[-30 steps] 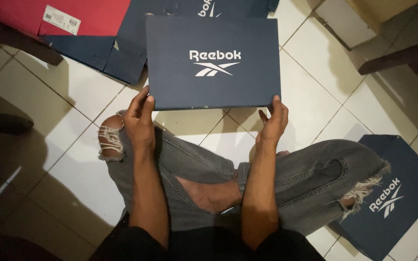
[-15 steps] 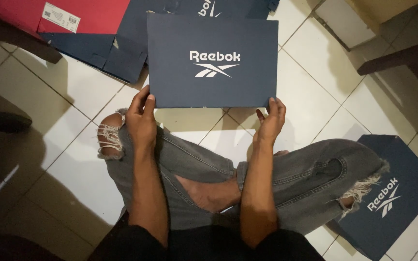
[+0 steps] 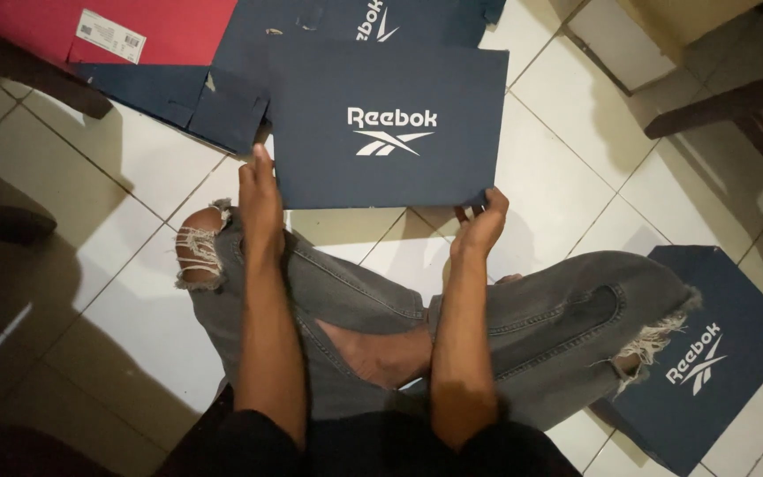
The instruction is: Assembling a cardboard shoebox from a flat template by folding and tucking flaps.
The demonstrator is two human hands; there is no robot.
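While I sit cross-legged on the white tile floor (image 3: 567, 177), the navy box lid (image 3: 386, 124) lies at twelve o'clock. My left hand (image 3: 260, 199) and right hand (image 3: 480, 225), set apart, pinch its near corners. Another navy lid (image 3: 708, 353) at four o'clock; red box (image 3: 161, 26), apparently, at eleven.

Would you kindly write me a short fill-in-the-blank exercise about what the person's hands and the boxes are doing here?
1. Both hands grip a flat box lid coloured navy ____.
2. The left hand holds the lid's near ____ corner.
3. The right hand holds its near ____ corner.
4. A red box carries a ____ label.

Missing words: blue; left; right; white
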